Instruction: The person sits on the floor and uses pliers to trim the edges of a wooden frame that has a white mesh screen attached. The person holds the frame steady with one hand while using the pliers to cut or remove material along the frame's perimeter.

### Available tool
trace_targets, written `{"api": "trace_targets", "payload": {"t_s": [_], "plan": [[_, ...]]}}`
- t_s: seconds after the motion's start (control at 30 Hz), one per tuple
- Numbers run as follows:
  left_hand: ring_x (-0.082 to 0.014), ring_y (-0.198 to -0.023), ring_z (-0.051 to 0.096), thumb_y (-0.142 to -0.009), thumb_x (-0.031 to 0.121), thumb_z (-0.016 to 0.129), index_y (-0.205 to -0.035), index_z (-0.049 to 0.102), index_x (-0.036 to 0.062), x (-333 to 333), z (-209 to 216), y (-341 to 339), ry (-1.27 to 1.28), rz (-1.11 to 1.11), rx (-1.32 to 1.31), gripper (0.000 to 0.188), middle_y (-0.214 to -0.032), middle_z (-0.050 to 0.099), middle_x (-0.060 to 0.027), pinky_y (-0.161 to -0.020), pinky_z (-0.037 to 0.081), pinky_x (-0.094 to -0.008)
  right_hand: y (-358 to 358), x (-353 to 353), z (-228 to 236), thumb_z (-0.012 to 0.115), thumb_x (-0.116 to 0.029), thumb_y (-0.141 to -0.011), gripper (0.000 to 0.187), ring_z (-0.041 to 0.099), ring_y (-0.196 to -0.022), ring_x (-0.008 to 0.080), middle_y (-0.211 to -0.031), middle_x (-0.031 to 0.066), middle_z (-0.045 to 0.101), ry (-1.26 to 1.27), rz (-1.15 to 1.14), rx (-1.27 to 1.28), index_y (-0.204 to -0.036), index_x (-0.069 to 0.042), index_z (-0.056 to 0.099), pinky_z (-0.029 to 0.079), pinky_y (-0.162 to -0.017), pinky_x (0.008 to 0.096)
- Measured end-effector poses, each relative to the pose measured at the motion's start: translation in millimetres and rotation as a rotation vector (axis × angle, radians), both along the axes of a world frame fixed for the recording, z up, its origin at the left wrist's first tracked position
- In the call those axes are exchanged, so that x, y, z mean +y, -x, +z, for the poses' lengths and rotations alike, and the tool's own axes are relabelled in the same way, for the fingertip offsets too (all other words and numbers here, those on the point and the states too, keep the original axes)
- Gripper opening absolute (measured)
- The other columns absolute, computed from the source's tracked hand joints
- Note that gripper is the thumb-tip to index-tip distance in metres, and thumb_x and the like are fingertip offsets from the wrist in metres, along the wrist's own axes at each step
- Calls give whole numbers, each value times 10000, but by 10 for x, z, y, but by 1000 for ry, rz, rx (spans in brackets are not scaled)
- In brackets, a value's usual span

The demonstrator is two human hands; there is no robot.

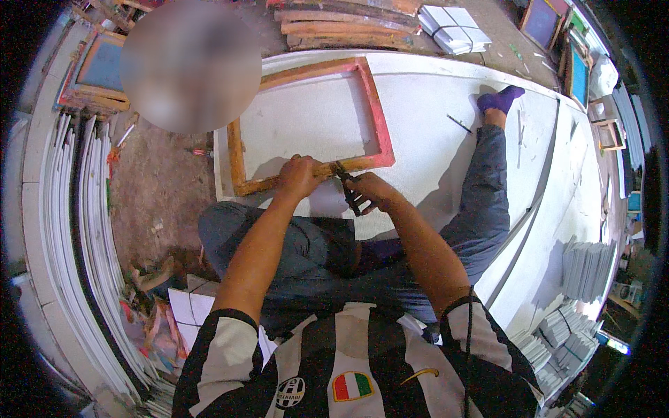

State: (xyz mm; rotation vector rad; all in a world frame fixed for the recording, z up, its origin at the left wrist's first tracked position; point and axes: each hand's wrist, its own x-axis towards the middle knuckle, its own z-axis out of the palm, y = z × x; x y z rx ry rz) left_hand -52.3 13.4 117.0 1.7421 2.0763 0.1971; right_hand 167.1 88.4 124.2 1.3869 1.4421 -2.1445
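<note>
A rectangular wooden frame lies on a white board in front of me, its right and upper rails stained red. My left hand is closed over the near rail, left of its right end. Close beside it, my right hand grips dark pliers by the handles. The jaws of the pliers meet the near rail just right of my left hand; what they bite on is too small to make out.
The white board stretches under the frame and my outstretched leg. Worn wooden pieces and a strapped white bundle lie beyond it. White sheets stand along the left. More sheet stacks sit at the right.
</note>
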Motion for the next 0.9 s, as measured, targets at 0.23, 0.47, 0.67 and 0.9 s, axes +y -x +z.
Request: {"api": "trace_targets", "payload": {"t_s": [0.23, 0.47, 0.67, 0.9], "plan": [[-328, -987, 649, -750, 340, 822, -1015, 773, 121, -19, -96, 13, -49, -18, 10, 348, -998, 725, -104, -864, 547, -454, 8, 130, -330, 595, -505, -970, 516, 700, -891, 313, -992, 169, 715, 317, -102, 104, -1163, -28, 636, 588, -765, 536], [-321, -999, 644, -763, 324, 811, -1048, 770, 141, -16, -34, 22, 7, -23, -3, 341, -1006, 722, -106, -877, 542, -460, 7, -209, -907, 608, -530, -956, 534, 648, -701, 217, -836, 116, 689, 221, -257, 286, -1085, -14, 659, 517, -616, 377], [-317, -1012, 642, -775, 291, 782, -1031, 765, 142, -28, -18, 11, 21, 6, 10, 297, -1017, 722, -84, -894, 533, -465, 276, -339, -577, 571, -461, -999, 470, 648, -618, 208, -727, 111, 671, -628, 62, -119, -959, 1, 654, 513, -545, 352], [-309, -1025, 636, -767, 320, 788, -982, 771, 137, -44, -118, 17, -43, -2, -8, 283, -1021, 719, -70, -873, 540, -466, 49, -319, -455, 590, -491, -985, 505, 650, -677, 172, -834, 105, 693, -477, -84, -92, -1044, 7, 646, 547, -623, 333]]}}
